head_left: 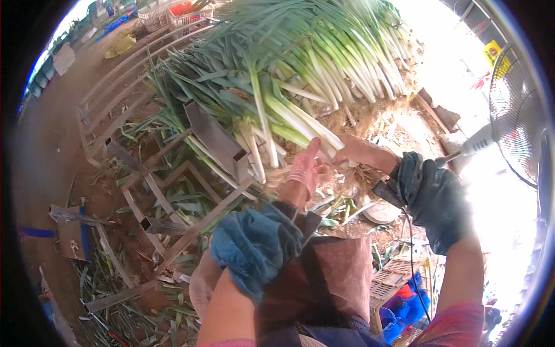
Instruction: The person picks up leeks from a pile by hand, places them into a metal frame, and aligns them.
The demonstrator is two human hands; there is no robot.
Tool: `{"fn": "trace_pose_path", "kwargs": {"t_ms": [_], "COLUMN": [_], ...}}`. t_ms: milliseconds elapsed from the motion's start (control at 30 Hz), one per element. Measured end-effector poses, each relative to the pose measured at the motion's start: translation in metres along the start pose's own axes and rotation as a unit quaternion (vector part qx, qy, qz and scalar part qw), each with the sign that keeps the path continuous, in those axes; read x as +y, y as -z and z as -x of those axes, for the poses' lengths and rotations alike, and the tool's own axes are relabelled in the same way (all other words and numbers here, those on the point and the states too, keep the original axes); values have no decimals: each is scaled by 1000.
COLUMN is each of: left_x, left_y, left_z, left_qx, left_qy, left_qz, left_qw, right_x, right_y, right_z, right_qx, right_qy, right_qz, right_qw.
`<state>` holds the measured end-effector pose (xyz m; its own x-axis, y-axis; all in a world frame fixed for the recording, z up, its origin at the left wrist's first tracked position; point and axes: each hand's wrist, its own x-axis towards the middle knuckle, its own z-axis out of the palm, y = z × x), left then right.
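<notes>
Leeks with long white stems and green leaves are in front of me. My right hand point(364, 155) is closed around the root end of a thick leek point(306, 120), whose leaves point up and left into the pile. My left hand point(305, 172), in a pinkish glove or wrap, is against the lower part of the white stems, one finger or thumb stretched along them and the others curled in. Part of its grip is hidden. Beyond both hands lies a big heap of leeks point(347, 63), its shaggy roots turned toward the right.
A metal frame point(217, 141) of square tubes stands left of my hands, with leaf scraps point(167, 315) on the ground below. A fan point(514, 115) is at the right. Plastic crates point(396, 280) sit at lower right, others point(188, 14) at the far left. A cable point(411, 248) hangs by my right arm.
</notes>
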<state>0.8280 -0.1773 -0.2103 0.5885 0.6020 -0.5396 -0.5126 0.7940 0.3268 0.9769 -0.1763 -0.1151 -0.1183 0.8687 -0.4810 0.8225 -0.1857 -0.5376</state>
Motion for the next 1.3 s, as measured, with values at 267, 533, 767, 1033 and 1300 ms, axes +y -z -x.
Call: {"fn": "trace_pose_path", "kwargs": {"t_ms": [267,533,767,1033,1300], "left_x": [-35,-53,-90,-70,112], "left_y": [-27,-41,-80,-95,-56], "left_z": [-4,16,72,149,275], "left_qx": [-70,-150,-278,-454,-497], "left_qy": [25,-15,40,5,-404], "left_qz": [141,352,346,295,65], "left_qw": [987,924,895,841,765], "right_x": [-37,-69,-92,-77,-93], "right_y": [45,28,4,-35,-30], "right_z": [123,278,410,483,347], "right_qx": [-74,-14,70,163,299], "right_qy": [-69,-161,-215,-175,37], "right_qz": [-3,55,59,136,249], "right_qw": [995,985,972,961,920]}}
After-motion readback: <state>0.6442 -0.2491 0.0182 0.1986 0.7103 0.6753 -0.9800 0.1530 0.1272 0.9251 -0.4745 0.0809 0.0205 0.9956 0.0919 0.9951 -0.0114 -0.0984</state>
